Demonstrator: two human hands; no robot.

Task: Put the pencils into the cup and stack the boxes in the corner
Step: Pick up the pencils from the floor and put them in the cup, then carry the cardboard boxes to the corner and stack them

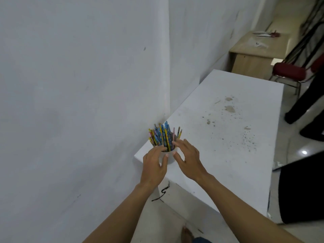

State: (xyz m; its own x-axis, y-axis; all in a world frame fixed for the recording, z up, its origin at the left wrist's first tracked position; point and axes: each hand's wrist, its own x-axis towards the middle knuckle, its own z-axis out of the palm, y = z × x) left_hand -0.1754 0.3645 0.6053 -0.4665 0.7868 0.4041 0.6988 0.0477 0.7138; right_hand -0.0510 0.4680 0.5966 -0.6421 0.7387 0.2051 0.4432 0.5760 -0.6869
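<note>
A white cup (171, 159) packed with upright coloured pencils (163, 135) stands on the near left corner of a white bench (228, 146), close to a white wall (70, 85). The left grip (154, 162) curves round the cup's left side; contact is unclear. The right grip (187, 158) hovers just beside it, fingers spread. Brown stains (229, 108) speckle the bench farther back.

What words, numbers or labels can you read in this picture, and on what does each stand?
"5"?: black scrawl on the table side; may be only a squiggle.
Pencils: patterned, any print too small to read.
Papers on the far desk: too blurred to read.
Nothing else is legible.
</note>
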